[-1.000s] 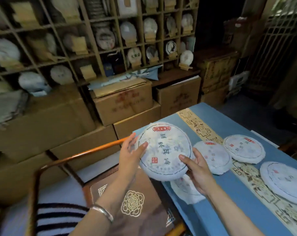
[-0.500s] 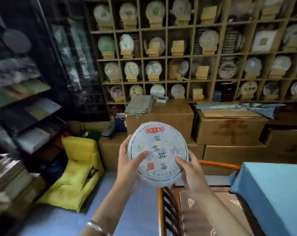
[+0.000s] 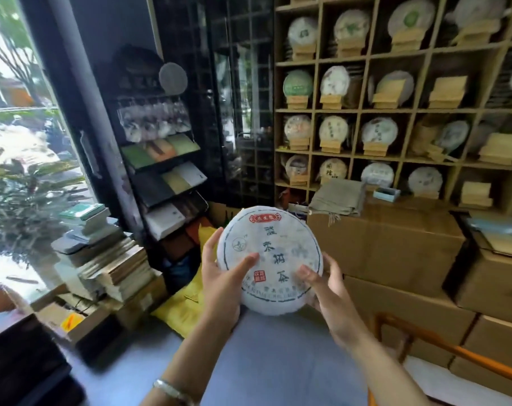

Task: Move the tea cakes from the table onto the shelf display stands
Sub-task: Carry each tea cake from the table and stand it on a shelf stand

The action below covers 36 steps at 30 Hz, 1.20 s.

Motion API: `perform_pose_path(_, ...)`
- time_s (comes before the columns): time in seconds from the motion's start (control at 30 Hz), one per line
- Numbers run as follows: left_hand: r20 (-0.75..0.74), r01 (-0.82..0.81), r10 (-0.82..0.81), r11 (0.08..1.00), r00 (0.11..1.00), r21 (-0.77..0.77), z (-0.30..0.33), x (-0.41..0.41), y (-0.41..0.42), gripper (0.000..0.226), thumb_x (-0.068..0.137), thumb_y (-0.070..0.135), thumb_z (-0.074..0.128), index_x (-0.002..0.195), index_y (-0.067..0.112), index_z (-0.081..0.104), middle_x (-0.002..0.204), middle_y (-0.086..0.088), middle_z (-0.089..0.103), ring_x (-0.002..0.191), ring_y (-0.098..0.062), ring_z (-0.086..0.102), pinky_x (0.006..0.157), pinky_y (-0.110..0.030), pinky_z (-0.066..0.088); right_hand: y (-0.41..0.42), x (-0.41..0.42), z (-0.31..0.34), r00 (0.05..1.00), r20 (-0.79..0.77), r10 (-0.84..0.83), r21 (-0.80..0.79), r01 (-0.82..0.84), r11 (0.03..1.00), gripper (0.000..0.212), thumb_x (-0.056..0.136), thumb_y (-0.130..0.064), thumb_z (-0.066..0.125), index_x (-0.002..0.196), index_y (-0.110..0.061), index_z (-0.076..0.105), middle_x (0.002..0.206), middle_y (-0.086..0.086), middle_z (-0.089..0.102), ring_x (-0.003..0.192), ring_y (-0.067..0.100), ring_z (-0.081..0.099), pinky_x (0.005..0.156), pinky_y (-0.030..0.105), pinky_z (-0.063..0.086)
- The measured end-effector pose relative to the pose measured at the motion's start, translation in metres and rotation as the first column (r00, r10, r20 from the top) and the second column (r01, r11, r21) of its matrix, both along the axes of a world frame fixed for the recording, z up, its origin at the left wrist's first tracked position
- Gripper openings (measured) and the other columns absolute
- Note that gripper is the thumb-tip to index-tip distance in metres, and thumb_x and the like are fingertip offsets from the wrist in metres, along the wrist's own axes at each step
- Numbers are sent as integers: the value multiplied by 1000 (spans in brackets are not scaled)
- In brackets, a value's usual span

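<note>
I hold a round tea cake (image 3: 270, 253) wrapped in white paper with a red label and dark characters, tilted up in front of me. My left hand (image 3: 221, 284) grips its left edge, thumb across the face. My right hand (image 3: 326, 291) grips its lower right edge. The wooden grid shelf (image 3: 357, 109) fills the upper right, with tea cakes standing on small wooden display stands. Some stands hold nothing, such as one stand (image 3: 448, 89) in the second row and another stand (image 3: 476, 193) in the bottom row. The table is out of view.
Stacked cardboard boxes (image 3: 395, 253) stand below the shelf, with a folded grey cloth (image 3: 338, 197) on top. An orange wooden chair rail (image 3: 442, 344) is at the lower right. A dark rack of boxed goods (image 3: 163, 177) and piled books (image 3: 114, 268) stand at left by the window.
My view has swung left from the table toward the shelf's left end and the window. Both hands kept hold of the tea cake, carrying it away from the table.
</note>
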<state>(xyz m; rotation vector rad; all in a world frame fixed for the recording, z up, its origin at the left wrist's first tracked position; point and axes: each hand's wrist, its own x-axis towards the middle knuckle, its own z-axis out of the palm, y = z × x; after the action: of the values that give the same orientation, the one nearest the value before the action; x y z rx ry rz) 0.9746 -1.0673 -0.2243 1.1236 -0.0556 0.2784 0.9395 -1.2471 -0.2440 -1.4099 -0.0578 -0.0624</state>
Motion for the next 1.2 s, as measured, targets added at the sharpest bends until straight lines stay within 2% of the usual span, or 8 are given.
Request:
perform_pose_path(0.23, 61, 46, -50, 997, 997, 59, 6, 93, -57, 70, 69, 1, 83, 119, 41, 57, 105, 5, 71, 99, -25, 71, 70, -45, 62, -25, 83, -3, 995, 33, -94, 155, 88, 984, 116, 56, -52, 90, 141, -57, 11, 124, -19, 59, 107, 3, 66, 79, 24, 60)
perform_pose_path(0.33, 27, 147, -148, 988, 989, 37, 9, 132, -94, 68, 65, 6, 84, 115, 44, 59, 114, -3, 68, 100, -29, 71, 72, -48, 61, -59, 116, -1, 970, 50, -237, 231, 220, 948, 127, 57, -43, 91, 149, -53, 3, 132, -13, 57, 118, 9, 61, 88, 31, 55)
perform_pose_path(0.43, 14, 268, -268, 964, 963, 4, 7, 162, -128, 70, 64, 8, 83, 118, 44, 59, 119, -8, 67, 101, -31, 71, 70, -45, 61, -94, 137, -1, 932, 102, -349, 236, 318, 918, 114, 56, -43, 92, 143, -57, 20, 134, -12, 58, 120, 8, 61, 96, 41, 55)
perform_pose_path(0.6, 33, 435, -434, 901, 900, -8, 3, 194, -167, 72, 64, 15, 86, 122, 45, 55, 114, 1, 70, 105, -28, 70, 71, -42, 61, -133, 155, 6, 888, 176, -426, 228, 384, 895, 89, 59, -36, 93, 134, -45, 46, 129, -8, 64, 119, 14, 63, 89, 41, 58)
perform_pose_path(0.87, -65, 663, -660, 741, 748, 107, 27, 266, -184, 77, 68, 37, 86, 131, 53, 44, 120, 7, 68, 105, -19, 70, 79, -42, 61, -153, 212, 31, 759, 217, -614, 305, 545, 781, 87, 57, -27, 94, 131, -40, 52, 128, -6, 66, 118, 14, 64, 86, 38, 60)
perform_pose_path(0.93, -90, 716, -712, 681, 697, 152, 38, 292, -176, 67, 72, 44, 81, 126, 55, 43, 108, 16, 71, 95, -12, 73, 72, -36, 61, -149, 236, 40, 708, 253, -660, 329, 578, 746, 87, 59, -25, 94, 132, -40, 50, 128, -10, 65, 118, 10, 63, 83, 33, 60)
perform_pose_path(1.03, -59, 757, -761, 631, 647, 168, 53, 335, -164, 66, 73, 37, 82, 118, 60, 41, 109, 13, 68, 92, -11, 73, 65, -32, 61, -138, 281, 56, 657, 326, -679, 319, 600, 734, 85, 65, -21, 91, 135, -42, 48, 128, -14, 63, 118, 5, 61, 81, 29, 59)
perform_pose_path(1.2, 66, 751, -758, 652, 649, 106, 72, 406, -159, 83, 73, 25, 82, 130, 61, 33, 130, 6, 57, 107, -16, 68, 78, -43, 60, -109, 361, 77, 615, 418, -669, 261, 624, 737, 80, 70, -24, 87, 129, -56, 44, 124, -25, 61, 115, -4, 60, 76, 19, 57)
